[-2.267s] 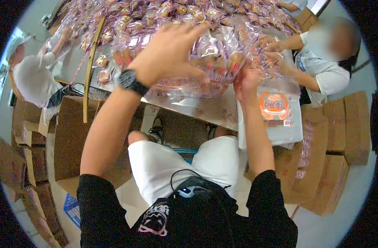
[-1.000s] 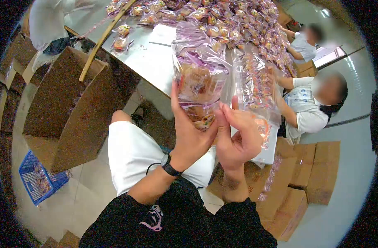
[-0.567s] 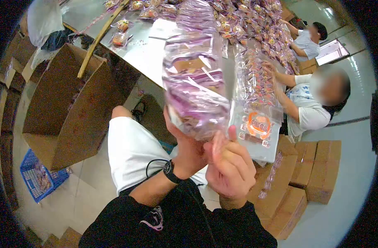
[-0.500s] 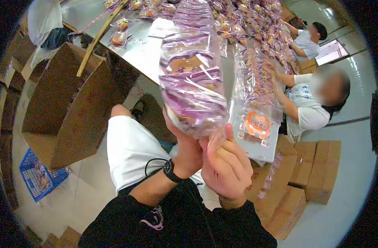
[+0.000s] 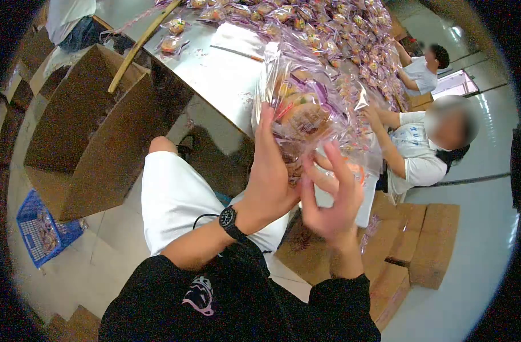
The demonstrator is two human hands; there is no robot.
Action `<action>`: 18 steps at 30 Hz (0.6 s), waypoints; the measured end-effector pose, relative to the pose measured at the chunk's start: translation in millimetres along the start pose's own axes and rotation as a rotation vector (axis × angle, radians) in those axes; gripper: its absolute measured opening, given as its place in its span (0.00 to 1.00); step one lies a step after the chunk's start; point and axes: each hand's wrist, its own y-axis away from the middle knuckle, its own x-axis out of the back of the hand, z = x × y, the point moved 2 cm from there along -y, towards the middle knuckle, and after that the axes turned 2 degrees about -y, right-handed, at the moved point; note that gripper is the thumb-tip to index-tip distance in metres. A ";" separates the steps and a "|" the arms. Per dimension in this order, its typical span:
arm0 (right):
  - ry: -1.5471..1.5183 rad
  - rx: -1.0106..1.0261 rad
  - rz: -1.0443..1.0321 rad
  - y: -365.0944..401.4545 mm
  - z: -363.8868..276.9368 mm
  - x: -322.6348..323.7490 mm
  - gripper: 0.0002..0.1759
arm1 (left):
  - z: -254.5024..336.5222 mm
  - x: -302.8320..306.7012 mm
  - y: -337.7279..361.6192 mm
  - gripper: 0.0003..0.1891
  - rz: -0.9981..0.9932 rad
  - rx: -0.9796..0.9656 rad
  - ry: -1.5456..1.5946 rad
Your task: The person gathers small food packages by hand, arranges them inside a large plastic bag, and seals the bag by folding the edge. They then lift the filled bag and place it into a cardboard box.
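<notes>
From the head view, we see the clear bag of wrapped buns held up in front of us, over the near edge of the table. Our left hand is wrapped around its left side and lower end, fingers stretched along the film, presumably because the slack plastic needs a firm support underneath. Our right hand is at the bag's lower right, fingers bent and parted, thumb near the forefinger; blur keeps us from telling whether they pinch any film. That position leaves the fingertips free to work at this end while the left hand seems to carry the load.

The heap of wrapped buns covers the table's far part, likely so that people on several sides can reach it. A stack of printed bags sits just beyond our right hand, probably for easy reach. To our right, a co-worker has both hands at other packets, and a tall cardboard box stands at our left.
</notes>
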 end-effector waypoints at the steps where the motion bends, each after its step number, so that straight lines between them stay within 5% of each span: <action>1: -0.012 0.015 -0.025 -9.3 -0.2 7.1 0.29 | 4.1 1.2 -0.9 0.54 -0.014 -0.051 -0.061; 11: 0.373 0.329 -0.202 -45.7 -6.5 27.1 0.15 | 15.3 9.2 -4.1 0.53 -0.021 -0.182 -0.226; 18: 0.525 0.479 -0.140 -39.9 0.6 26.4 0.09 | 12.7 8.0 -5.3 0.53 -0.016 -0.179 -0.242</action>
